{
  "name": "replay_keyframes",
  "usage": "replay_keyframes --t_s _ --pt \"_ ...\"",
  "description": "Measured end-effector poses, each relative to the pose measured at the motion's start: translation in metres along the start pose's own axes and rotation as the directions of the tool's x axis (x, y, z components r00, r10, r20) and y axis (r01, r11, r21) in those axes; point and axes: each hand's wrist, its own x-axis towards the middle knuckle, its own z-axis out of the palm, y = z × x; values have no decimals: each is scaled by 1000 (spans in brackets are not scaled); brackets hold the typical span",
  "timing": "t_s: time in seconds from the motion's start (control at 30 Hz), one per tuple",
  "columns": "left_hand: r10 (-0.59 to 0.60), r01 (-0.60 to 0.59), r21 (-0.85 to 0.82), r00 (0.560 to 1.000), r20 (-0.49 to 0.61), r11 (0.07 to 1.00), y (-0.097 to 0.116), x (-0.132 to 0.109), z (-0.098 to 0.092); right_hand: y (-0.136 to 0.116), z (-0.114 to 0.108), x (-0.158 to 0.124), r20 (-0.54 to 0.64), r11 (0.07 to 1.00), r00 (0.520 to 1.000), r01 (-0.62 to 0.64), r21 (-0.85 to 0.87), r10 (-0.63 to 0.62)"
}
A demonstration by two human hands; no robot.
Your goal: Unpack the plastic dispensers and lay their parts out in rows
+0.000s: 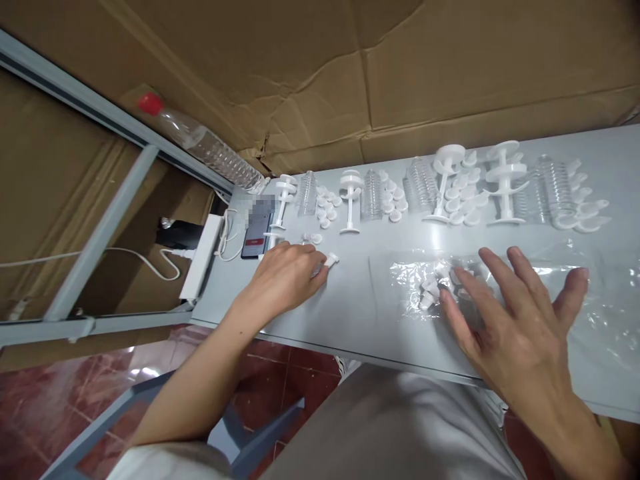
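Note:
My left hand [287,277] is closed near the left end of the grey table, palm down. A small white piece [331,259] pokes out by its thumb and fingertips; a clear part seems to lie in its fingers. Just behind it are small white caps [315,238]. My right hand [520,320] is spread, fingers apart, over a clear plastic bag [407,283]. Several small white pieces [429,293] lie at the bag, beside and partly under its fingers. Nothing is gripped in it.
Along the back stand white plunger-like parts [351,200], ribbed clear tubes [372,195] and piles of white caps [465,197]. At the left are a phone [257,230], a power strip [201,260] and a red-capped bottle [200,143]. A cardboard wall [320,80] rises behind.

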Motion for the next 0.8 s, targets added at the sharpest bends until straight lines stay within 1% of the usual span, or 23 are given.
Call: replay_keyframes --t_s 0.07,0.13,0.2,0.33,0.43,0.5,0.57,0.63,0.73,0.77,0.8 --pt "6 -5 -32 999 49 999 -5 2 -6 -1 0 1 -9 1000 1000 9 4 -9" --pt "13 -9 -70 998 57 998 -7 4 -10 -3 -1 2 -26 1000 1000 8 11 -8" --pt "1 -1 -94 1000 -1 996 -4 5 -7 -5 -1 1 -28 1000 1000 2 22 -1" --pt "-64 53 -71 985 -159 996 13 1 12 -6 0 -3 -15 999 1000 3 37 -2" --pt "-76 57 -90 972 -222 994 24 -1 22 -6 3 -6 -22 999 1000 -8 52 10" --pt "-74 49 -101 964 -254 994 25 0 21 -5 3 -8 -22 998 1000 -11 64 13" --pt "-68 48 -86 965 -252 995 21 4 15 -5 3 -9 -34 998 999 -3 69 6" --pt "-68 58 -53 977 -204 997 14 8 9 -3 1 -11 -36 997 999 4 71 -2" --pt "-73 69 -41 990 -124 997 7 11 3 2 -4 -15 -15 998 1000 -19 67 21" --pt "-73 66 -51 989 -131 997 7 9 2 4 -5 -16 -8 998 1000 -30 60 30" --pt "-78 67 -69 982 -170 995 9 6 0 6 -6 -18 -6 998 999 -41 51 41"
